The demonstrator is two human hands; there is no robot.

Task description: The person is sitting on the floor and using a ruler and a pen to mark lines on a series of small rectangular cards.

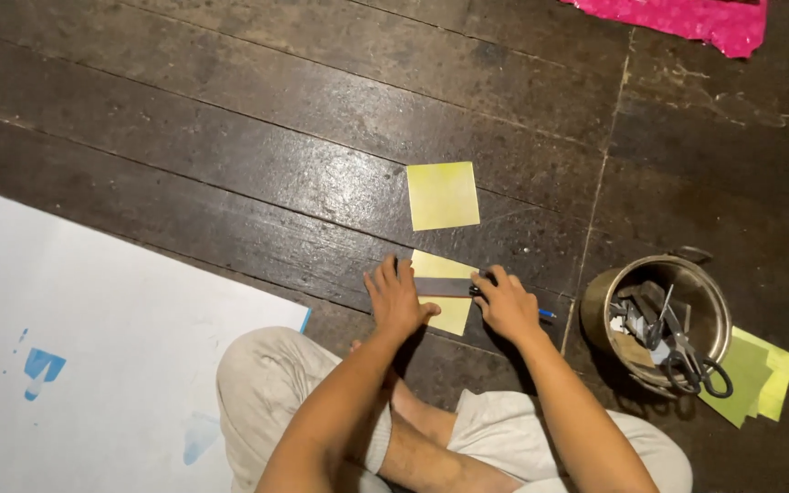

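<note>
A person sits cross-legged on a dark wooden floor (230, 137), both hands down on a yellow paper square (445, 301) that lies just in front of the knees. A dark ruler (445, 287) lies across this square. The left hand (397, 297) presses flat on the ruler's left end, its grip released and the fingers spread on the ruler and the paper's edge. The right hand (507, 306) sits at the ruler's right end, its grip clenched around a pen (545, 313) whose blue tip pokes out to the right.

A second yellow paper square (443, 195) lies on the floor just beyond the first, apart from it. To the right stands a round metal pot (595, 306) holding scissors (687, 351) and other tools, resting on green and yellow sheets (760, 374). A large white sheet (93, 347) with blue marks covers the floor at left; pink fabric (696, 18) shows at the top right.
</note>
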